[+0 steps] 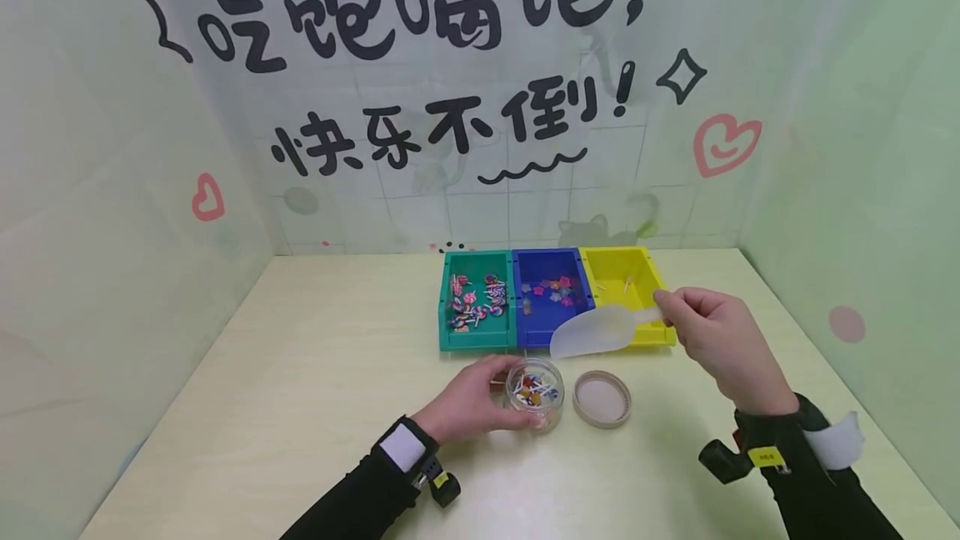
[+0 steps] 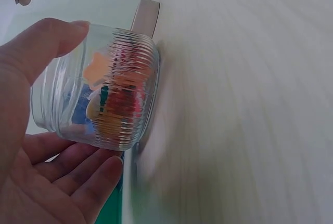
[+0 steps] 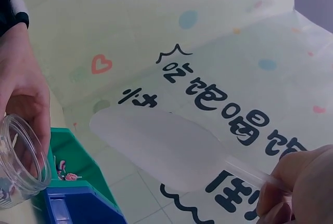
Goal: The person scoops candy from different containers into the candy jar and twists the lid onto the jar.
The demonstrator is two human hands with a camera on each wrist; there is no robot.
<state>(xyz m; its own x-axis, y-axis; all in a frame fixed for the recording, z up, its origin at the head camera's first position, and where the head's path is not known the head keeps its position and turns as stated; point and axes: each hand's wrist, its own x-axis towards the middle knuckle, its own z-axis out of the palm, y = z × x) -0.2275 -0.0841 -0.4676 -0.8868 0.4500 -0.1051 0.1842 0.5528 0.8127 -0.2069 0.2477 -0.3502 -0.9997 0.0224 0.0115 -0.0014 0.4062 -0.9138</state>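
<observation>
My left hand (image 1: 480,402) holds a clear glass jar (image 2: 109,89), fingers on one side and thumb on the other. The jar stands upright on the table with small colourful pieces (image 1: 536,388) inside, some with white sticks. In my right hand (image 1: 723,344) is the handle of a translucent white scoop (image 1: 596,332). Its blade hangs over the front of the blue and yellow bins, apart from the jar; the right wrist view shows the scoop (image 3: 161,143) with nothing visible on it. A round lid (image 1: 602,399) lies just right of the jar.
Three joined bins stand behind the jar. The green bin (image 1: 442,332) contains small lollipop-like pieces, the blue bin (image 1: 543,261) flower-shaped ones, and the yellow bin (image 1: 615,261) a few white-stick pieces. Printed walls (image 1: 480,215) enclose the back and sides of the pale table (image 1: 300,373).
</observation>
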